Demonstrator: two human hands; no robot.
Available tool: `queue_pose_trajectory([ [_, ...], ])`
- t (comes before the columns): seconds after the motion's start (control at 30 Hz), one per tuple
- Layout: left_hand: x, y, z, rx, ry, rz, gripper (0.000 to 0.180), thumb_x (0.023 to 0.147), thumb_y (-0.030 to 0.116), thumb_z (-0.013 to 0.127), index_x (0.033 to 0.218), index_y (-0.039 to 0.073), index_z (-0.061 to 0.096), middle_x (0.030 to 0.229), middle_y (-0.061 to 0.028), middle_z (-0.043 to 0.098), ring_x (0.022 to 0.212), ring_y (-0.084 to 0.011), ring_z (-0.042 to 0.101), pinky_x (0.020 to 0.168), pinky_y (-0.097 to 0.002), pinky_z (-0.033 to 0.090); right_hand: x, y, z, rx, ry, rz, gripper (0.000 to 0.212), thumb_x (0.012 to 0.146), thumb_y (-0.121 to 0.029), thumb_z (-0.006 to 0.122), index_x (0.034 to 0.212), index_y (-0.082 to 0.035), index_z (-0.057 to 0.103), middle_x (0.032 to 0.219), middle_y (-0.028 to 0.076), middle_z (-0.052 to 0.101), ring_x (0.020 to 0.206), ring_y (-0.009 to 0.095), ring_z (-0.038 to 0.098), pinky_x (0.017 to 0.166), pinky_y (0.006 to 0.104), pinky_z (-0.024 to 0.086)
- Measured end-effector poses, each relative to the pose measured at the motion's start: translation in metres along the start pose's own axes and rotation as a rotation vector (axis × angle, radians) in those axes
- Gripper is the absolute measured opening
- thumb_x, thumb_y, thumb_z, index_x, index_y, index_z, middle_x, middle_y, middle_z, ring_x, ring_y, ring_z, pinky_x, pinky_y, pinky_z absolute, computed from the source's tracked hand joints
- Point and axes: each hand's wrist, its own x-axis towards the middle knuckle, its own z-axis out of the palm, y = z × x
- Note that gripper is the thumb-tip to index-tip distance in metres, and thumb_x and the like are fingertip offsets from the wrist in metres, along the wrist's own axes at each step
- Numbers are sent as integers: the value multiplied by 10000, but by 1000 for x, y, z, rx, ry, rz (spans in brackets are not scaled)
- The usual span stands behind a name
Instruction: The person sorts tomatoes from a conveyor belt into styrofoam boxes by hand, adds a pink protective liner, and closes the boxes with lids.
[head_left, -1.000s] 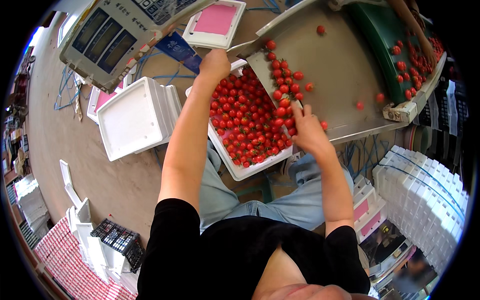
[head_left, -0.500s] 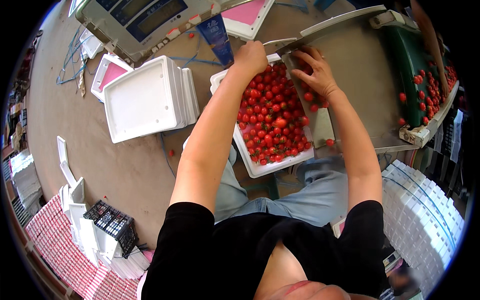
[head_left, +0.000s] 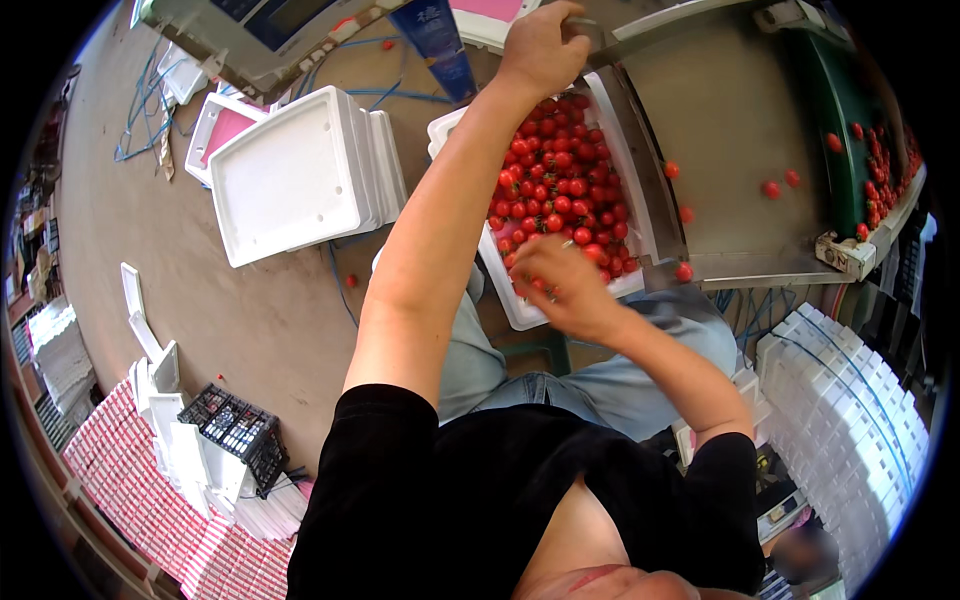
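I see two bare hands at a shallow white box (head_left: pixel 524 316), which looks like moulded foam, with rounded corners and a smooth, thick rim. Small red tomatoes (head_left: pixel 560 170), round to slightly oval, shiny and with some green stems, lie in it many together.

The right hand (head_left: pixel 568 285) is above the near end of this box, its fingers bent and a little blurred. Tomatoes show right beside the fingers and under them, but I cannot tell if it grasps any. Most of the tomatoes lie beyond this hand, between it and the left hand (head_left: pixel 545 50). The left hand is at the far end of the box, its fingers partly curled; whether it holds something, I cannot tell.

To the right of both hands there is a flat metal tray (head_left: pixel 740 200), dull and greyish, where a few loose tomatoes (head_left: pixel 771 189) lie apart from each other. Farther right stands a curved, smooth green panel (head_left: pixel 808 120). Left of the hands, white rectangular trays (head_left: pixel 285 180) are stacked, slightly tilted.
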Motion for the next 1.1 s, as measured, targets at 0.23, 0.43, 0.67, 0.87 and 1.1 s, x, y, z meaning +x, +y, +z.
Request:
queue_pose_trajectory([
  [0.23,-33,45,25,-443,49,-85,96,834,77,630,898,12,660,836,-130,703,764,-249,687,687,-333,534,-52,20,60,-447,-460,-585,102,779,-188,635,819,-94,624,873,38,613,959,225,591,839,354,468],
  [0.43,-129,43,35,-26,-480,310,94,796,47,652,889,39,639,873,-104,631,896,-320,612,828,-391,499,-72,19,64,-516,-568,-505,117,780,-197,648,839,-113,705,921,37,679,976,226,637,820,349,458],
  [0.67,-168,18,24,379,-600,578,136,752,138,683,843,74,605,1003,-92,566,1101,-320,540,980,-470,431,-81,15,68,-571,-554,-474,140,718,-182,714,843,-123,735,943,40,700,967,217,643,802,346,461],
  [0.87,-192,3,-12,538,-423,146,283,874,213,663,1103,66,585,1311,-144,521,1352,-386,380,1114,-507,303,-103,18,78,-599,-530,-464,113,738,-186,675,786,-108,740,864,36,706,912,220,656,777,362,464],
  [1.1,-274,61,-19,581,-596,52,574,921,282,607,1428,53,467,1552,-110,352,1466,-399,220,1193,-503,186,-112,27,88,-637,-585,-452,144,798,-224,599,769,-116,689,818,46,664,860,222,655,758,387,479],
])
